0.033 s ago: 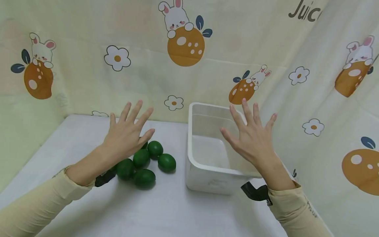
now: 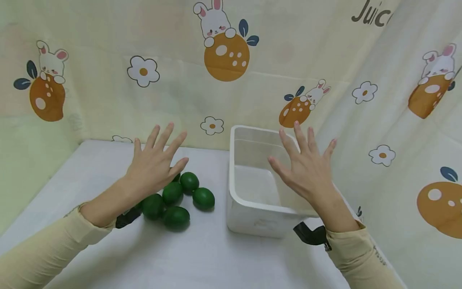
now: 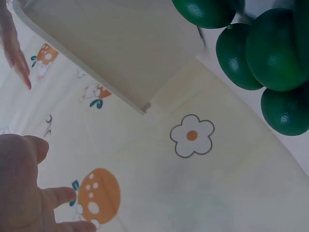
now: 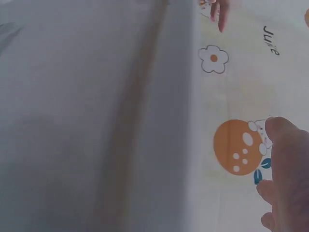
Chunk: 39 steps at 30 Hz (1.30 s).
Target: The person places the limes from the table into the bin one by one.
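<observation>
My left hand [image 2: 151, 160] hovers with fingers spread above a cluster of dark green lime-like fruits [image 2: 176, 218], holding nothing. Several of these fruits lie close together on the white table, and part of the cluster is hidden behind the left hand and wrist. My right hand [image 2: 306, 168], its fingers also spread and holding nothing, is over the right side of a white rectangular bin [image 2: 267, 207]. The bin's visible interior holds nothing. In the left wrist view the green fruits [image 3: 275, 48] hang at the upper right, apart from the left hand [image 3: 24, 188].
A white cloth covers the table [image 2: 202, 261]. Behind and beside it hangs a pale curtain [image 2: 173, 32] printed with rabbits, orange fruits and flowers. A black wrist strap [image 2: 310, 233] shows below the right hand. The bin stands right of the fruits.
</observation>
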Each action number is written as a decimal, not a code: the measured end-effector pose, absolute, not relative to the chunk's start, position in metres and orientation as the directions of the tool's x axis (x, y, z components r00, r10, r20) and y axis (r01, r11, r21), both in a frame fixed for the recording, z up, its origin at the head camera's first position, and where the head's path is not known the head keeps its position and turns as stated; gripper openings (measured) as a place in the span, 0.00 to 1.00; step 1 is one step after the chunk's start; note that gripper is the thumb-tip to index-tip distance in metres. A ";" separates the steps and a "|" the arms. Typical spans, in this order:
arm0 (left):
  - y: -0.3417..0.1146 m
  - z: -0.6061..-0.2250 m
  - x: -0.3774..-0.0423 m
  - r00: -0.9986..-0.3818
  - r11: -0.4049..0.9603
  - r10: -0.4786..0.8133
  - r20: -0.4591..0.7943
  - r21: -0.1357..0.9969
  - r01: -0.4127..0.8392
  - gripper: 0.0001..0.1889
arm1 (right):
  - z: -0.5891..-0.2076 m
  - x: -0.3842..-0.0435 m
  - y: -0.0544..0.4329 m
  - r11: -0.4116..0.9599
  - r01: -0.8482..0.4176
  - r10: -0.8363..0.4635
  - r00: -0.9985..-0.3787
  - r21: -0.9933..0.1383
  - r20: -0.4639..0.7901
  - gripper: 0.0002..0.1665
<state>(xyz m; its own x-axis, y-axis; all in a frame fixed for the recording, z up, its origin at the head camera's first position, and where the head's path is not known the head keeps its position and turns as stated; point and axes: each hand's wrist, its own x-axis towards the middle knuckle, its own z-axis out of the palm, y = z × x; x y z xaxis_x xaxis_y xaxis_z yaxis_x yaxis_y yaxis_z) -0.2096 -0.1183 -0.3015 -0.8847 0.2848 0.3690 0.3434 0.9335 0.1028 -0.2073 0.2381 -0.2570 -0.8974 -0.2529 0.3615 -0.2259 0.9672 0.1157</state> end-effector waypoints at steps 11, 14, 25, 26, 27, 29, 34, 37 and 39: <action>-0.138 -0.304 -0.211 -0.905 0.932 0.259 0.337 0.160 0.326 0.32 | -0.259 -0.211 0.262 0.967 -0.247 -0.227 -0.949 -0.068 0.220 0.46; -0.146 -0.306 -0.215 -0.913 0.922 0.261 0.314 0.201 0.332 0.32 | -0.259 -0.213 0.285 0.964 -0.225 -0.210 -0.971 -0.144 0.114 0.49; -0.184 -0.326 -0.231 -0.961 0.916 0.250 0.118 0.292 0.274 0.36 | -0.292 -0.216 0.339 0.813 -0.199 -0.339 -0.926 -0.548 -0.166 0.55; -0.185 -0.328 -0.233 -0.962 0.914 0.257 0.094 0.301 0.273 0.36 | -0.294 -0.216 0.340 0.803 -0.203 -0.348 -0.923 -0.560 -0.164 0.54; -0.186 -0.330 -0.235 -0.961 0.909 0.267 0.073 0.313 0.276 0.37 | -0.295 -0.216 0.341 0.793 -0.211 -0.359 -0.920 -0.572 -0.158 0.54; -0.187 -0.333 -0.239 -0.957 0.899 0.286 0.034 0.335 0.281 0.37 | -0.295 -0.216 0.343 0.790 -0.213 -0.361 -0.920 -0.575 -0.155 0.54; -0.192 -0.342 -0.247 -0.944 0.886 0.331 -0.014 0.350 0.305 0.38 | -0.294 -0.219 0.343 0.776 -0.218 -0.375 -0.914 -0.591 -0.156 0.54; -0.195 -0.347 -0.251 -0.935 0.877 0.353 -0.019 0.356 0.324 0.37 | -0.295 -0.221 0.340 0.767 -0.231 -0.387 -0.911 -0.598 -0.144 0.53; -0.198 -0.351 -0.253 -0.929 0.872 0.368 -0.028 0.358 0.334 0.37 | -0.297 -0.224 0.338 0.758 -0.239 -0.396 -0.908 -0.607 -0.136 0.53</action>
<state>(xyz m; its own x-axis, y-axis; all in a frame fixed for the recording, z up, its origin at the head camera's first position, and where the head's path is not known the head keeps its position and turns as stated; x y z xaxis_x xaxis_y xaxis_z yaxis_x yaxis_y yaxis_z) -0.2529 -0.1982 -0.3508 -0.9294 0.3681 -0.0284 0.3344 0.8720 0.3575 -0.2236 0.3381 -0.2974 -0.9082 -0.3959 -0.1361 -0.2391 0.7575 -0.6075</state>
